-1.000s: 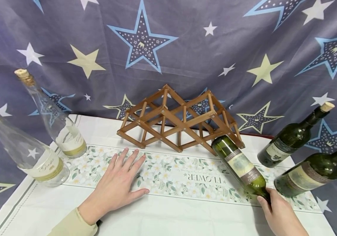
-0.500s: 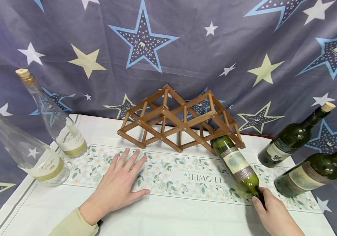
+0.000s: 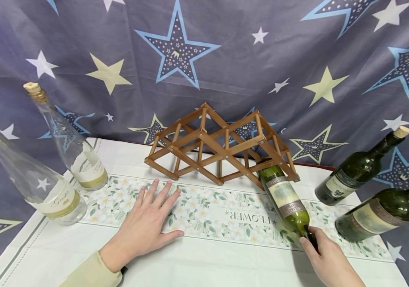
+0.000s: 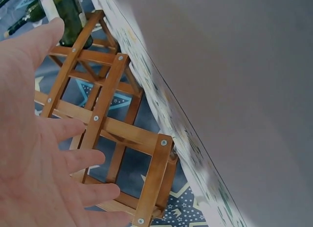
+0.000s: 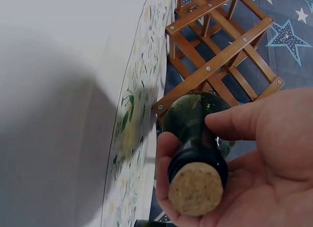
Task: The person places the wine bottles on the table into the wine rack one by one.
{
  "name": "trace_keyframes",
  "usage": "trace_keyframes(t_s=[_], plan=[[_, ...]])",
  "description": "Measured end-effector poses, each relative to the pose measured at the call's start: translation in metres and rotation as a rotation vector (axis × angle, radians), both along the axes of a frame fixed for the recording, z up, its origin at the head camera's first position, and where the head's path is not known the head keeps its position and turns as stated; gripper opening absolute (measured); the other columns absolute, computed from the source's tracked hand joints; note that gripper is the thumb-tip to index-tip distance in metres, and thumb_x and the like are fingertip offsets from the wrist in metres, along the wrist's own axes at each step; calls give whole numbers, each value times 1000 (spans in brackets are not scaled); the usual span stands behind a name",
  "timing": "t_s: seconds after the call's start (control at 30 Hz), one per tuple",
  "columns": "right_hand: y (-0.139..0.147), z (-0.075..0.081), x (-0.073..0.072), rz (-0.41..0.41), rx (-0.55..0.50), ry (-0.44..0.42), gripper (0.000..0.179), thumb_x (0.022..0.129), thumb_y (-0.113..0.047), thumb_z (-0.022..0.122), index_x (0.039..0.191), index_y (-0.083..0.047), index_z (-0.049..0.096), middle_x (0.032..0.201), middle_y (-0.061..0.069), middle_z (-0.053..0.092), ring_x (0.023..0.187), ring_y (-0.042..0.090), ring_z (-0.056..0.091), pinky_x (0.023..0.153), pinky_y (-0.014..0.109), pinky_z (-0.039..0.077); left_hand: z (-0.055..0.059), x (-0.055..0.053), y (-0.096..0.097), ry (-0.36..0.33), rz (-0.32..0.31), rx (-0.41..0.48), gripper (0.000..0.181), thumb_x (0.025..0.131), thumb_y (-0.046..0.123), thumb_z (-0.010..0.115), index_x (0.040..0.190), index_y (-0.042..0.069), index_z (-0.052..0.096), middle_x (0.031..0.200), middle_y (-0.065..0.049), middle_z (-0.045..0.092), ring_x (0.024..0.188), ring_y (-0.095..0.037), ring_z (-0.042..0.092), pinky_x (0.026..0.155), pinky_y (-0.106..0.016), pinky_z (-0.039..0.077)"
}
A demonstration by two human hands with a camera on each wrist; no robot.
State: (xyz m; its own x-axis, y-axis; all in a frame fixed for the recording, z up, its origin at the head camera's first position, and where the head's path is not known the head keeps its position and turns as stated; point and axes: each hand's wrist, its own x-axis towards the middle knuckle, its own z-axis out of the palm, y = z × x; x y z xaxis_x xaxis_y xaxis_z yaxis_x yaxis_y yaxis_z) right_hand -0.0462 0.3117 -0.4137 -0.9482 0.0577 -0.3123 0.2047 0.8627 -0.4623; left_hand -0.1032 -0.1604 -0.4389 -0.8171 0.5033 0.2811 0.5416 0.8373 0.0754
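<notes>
My right hand (image 3: 327, 255) grips a green wine bottle (image 3: 284, 199) by its neck. The bottle lies tilted, its base inside the lower right opening of the wooden wine rack (image 3: 222, 149). In the right wrist view, thumb and fingers wrap the dark neck just behind the cork (image 5: 195, 189). Palm down and fingers spread, my left hand (image 3: 147, 223) is over the flowered table runner, left of the bottle; whether it touches the cloth I cannot tell. The left wrist view shows that hand (image 4: 54, 153) with nothing in it and the rack (image 4: 110, 122) beyond.
Two clear corked bottles (image 3: 59, 199) (image 3: 89, 169) stand at the left. At the right are two upright green bottles (image 3: 351, 179) (image 3: 372, 219). A star-patterned curtain (image 3: 226, 71) hangs behind the white-covered table (image 3: 204, 267).
The right hand has moved left and slightly forward with the bottle, whose base has slid further into the rack. The left hand stays in place; the head view has shifted slightly.
</notes>
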Motion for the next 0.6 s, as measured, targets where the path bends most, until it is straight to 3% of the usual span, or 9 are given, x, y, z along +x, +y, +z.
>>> trace_keyframes(t_s=[0.23,0.37,0.6], plan=[[-8,3,-2,-6,-42,39,69,112,-40,52,148,18,40,130,32,64,118,41,66,91,57,57,-1,1,-2,-6,10,-14,110,84,81,68,166,16,38,173,-16,27,158,-50,15,119,-76,21],[-14,4,-4,-24,-75,53,71,111,-42,55,150,16,39,124,23,69,108,31,69,83,49,59,0,1,-2,-9,13,-15,110,84,82,68,167,16,37,173,-16,25,157,-51,17,120,-76,20],[-22,5,-8,-50,-101,105,64,109,-38,61,147,11,45,115,13,73,99,22,70,75,39,58,0,1,-1,-17,17,-12,111,84,82,68,168,16,35,174,-16,25,159,-49,13,120,-76,19]])
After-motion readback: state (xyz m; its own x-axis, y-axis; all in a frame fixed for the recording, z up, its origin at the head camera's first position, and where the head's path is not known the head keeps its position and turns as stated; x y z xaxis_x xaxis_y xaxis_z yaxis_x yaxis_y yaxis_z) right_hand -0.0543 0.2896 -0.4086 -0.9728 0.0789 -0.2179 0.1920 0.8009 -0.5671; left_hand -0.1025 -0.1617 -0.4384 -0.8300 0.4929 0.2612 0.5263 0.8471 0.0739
